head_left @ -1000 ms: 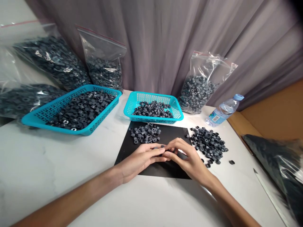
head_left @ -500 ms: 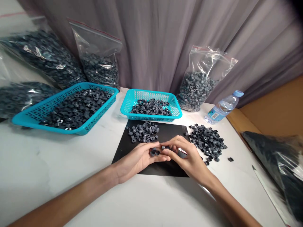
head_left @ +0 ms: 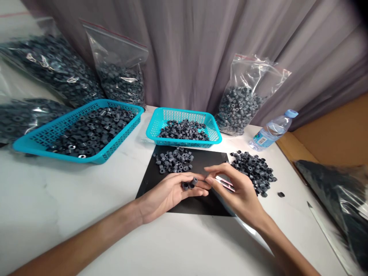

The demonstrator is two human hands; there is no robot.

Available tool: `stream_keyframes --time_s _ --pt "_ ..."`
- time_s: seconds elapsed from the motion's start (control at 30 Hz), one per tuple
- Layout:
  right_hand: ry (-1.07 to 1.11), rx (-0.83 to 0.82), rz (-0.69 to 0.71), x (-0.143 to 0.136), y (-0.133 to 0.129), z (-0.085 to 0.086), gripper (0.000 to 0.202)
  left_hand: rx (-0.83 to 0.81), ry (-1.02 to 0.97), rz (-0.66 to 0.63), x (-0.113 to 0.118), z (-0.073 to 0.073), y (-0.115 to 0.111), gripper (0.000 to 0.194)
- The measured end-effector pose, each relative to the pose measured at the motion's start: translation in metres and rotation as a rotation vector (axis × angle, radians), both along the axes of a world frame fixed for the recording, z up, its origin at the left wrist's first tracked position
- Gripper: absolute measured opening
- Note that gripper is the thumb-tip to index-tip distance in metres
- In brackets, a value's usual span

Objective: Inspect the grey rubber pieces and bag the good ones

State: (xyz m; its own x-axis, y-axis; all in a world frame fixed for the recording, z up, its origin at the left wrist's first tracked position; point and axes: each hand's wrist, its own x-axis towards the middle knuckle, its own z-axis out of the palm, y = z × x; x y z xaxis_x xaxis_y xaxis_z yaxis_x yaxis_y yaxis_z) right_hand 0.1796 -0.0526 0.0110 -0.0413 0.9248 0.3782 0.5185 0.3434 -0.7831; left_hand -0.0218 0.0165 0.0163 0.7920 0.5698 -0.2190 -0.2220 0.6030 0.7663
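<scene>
My left hand (head_left: 175, 189) is palm up over the black mat (head_left: 184, 205), holding a few small dark rings (head_left: 189, 185) on its fingers. Just to the right is my right hand (head_left: 234, 186), its thumb and index finger bent toward the left fingertips; whatever lies between those fingertips is too small to make out. A slim pink and white object (head_left: 225, 183) shows behind the right thumb. One pile of dark rings (head_left: 174, 160) sits on the mat beyond my left hand, and another pile (head_left: 255, 170) lies on the white table right of the mat.
Two turquoise baskets, a large one (head_left: 100, 158) at left and a smaller one (head_left: 184, 143) in the middle, contain dark rings. Clear bags of rings (head_left: 122, 84) (head_left: 240, 105) stand behind. A water bottle (head_left: 271, 132) and a dark bag (head_left: 333, 195) are on the right.
My right hand has drawn back slightly to the right, away from the left palm, uncovering the pink and white object. The rings in my left hand now sit closer together, one higher.
</scene>
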Motion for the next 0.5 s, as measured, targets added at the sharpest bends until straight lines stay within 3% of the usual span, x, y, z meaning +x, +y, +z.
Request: stream_keyframes --time_s 0.17,0.4,0.5 --pt "-0.107 0.147 0.106 -0.0033 -0.0035 0.0013 0.023 -0.025 -0.013 0.024 -0.0001 -0.0032 0.0003 0.028" --pt "-0.082 0.151 0.095 -0.0045 -0.0023 -0.0018 0.026 0.006 0.085 0.075 0.0021 -0.0047 -0.0001 0.019" --pt "0.009 0.08 0.119 -0.0036 0.0002 -0.0022 0.023 0.002 0.098 0.092 0.002 -0.0054 -0.0018 0.018"
